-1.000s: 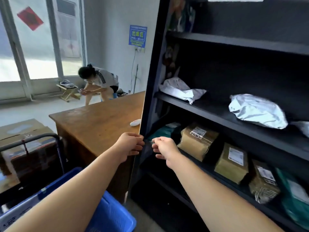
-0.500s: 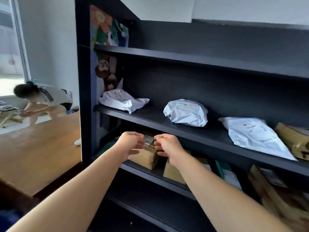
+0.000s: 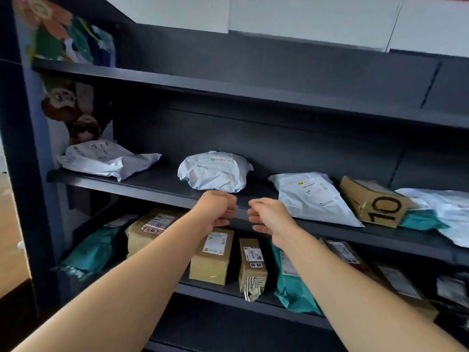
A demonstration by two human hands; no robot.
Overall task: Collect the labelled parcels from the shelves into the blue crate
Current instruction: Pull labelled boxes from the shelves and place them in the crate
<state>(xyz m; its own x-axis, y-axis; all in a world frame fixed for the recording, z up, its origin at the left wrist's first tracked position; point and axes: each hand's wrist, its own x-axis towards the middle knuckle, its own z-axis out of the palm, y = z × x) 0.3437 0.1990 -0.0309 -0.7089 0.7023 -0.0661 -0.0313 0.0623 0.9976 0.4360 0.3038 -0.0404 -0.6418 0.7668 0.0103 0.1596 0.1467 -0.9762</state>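
Head cam | white crumpled poly parcel on shelf | L hand, R hand: fingers curled, empty

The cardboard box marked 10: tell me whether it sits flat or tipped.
Tipped. The cardboard box marked 10 leans on the middle shelf, its right end propped on a teal bag.

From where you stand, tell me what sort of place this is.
Probably a parcel pickup or sorting point. A dark shelving unit holds mixed mail: white poly mailers, brown boxes with shipping labels, teal bags and a box marked 10, loosely laid out rather than displayed for sale.
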